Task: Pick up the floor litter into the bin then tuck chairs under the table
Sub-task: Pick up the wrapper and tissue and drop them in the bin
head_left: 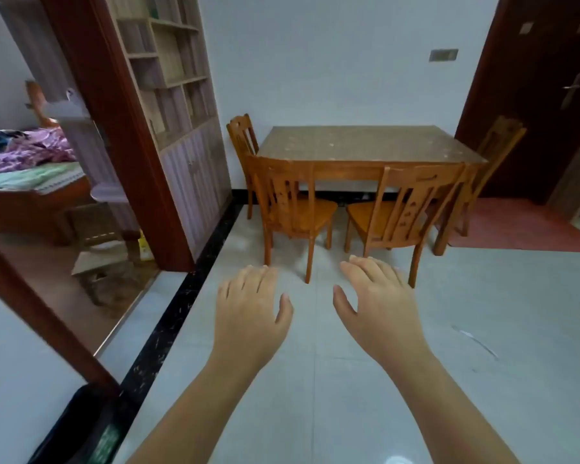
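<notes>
both your hands are out in front of you, palms down, fingers loosely spread and holding nothing: the left hand and the right hand hover side by side over the pale floor, well short of the chairs. the floor between you and the surface shows no obvious litter. the one doubtful thing is a thin pale streak on the tiles off to your right, a scrap or only a scuff, i cannot tell which. a dark container with a green patch at the bottom left of the view is likely the bin. so you look to be at the chair step. the near-left chair and the near-right chair both stand back from the surface's near edge, seats mostly in the open, backs toward you; the near-right one sits skewed toward the right corner. the left-end chair and the right-end chair look closer in. next, step forward, take one chair's top rail in both hands and push it straight in under the near edge, squaring up the skewed one first so its legs miss the surface's leg. check that streak before you finish.
</notes>
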`<act>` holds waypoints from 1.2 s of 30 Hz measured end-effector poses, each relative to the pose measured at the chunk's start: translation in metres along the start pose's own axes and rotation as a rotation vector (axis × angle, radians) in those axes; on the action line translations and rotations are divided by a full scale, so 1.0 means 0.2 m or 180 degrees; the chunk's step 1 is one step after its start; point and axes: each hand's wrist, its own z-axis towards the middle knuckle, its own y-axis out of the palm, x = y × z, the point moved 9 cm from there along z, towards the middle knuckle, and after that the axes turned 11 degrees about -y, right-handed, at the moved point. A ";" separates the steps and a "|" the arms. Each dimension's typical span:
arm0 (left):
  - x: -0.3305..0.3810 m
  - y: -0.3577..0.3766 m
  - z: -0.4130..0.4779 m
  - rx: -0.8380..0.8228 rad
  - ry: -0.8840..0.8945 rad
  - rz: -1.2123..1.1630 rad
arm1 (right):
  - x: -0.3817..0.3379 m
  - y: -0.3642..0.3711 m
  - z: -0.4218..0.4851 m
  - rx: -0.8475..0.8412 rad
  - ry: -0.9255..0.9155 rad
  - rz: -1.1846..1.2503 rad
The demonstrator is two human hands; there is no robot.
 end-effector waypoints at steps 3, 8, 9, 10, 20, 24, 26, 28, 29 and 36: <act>-0.03 0.13 0.12 -0.0004 -0.0086 0.0019 | 0.12 0.14 0.12 -0.0008 -0.0021 0.0038; -0.22 0.39 0.30 -0.0148 -0.0384 0.0025 | 0.21 0.47 0.31 -0.0177 -0.0116 0.0213; -0.27 0.44 0.34 -0.0160 -0.0417 0.0053 | 0.23 0.53 0.36 -0.0183 -0.0157 0.0215; -0.32 0.49 0.40 -0.0183 -0.0456 0.0066 | 0.24 0.60 0.41 -0.0202 -0.0190 0.0212; -0.83 0.90 1.07 -0.0297 -0.0624 -0.0019 | 0.26 1.33 1.09 -0.0586 -0.0182 0.0218; -0.98 1.08 1.33 -0.0312 -0.0566 0.0001 | 0.32 1.56 1.29 -0.0697 -0.0118 0.0177; -1.02 1.18 1.43 -0.0345 -0.0561 -0.0033 | 0.37 1.66 1.38 -0.0706 -0.0136 0.0202; -1.07 1.31 1.53 -0.0383 -0.0584 -0.0060 | 0.42 1.77 1.47 -0.0672 -0.0232 0.0217; -1.09 1.38 1.58 -0.0412 -0.0584 -0.0054 | 0.44 1.83 1.51 -0.0678 -0.0280 0.0238; -1.26 1.89 1.95 -0.0520 -0.0720 0.0070 | 0.73 2.45 1.78 -0.0995 -0.0370 0.0505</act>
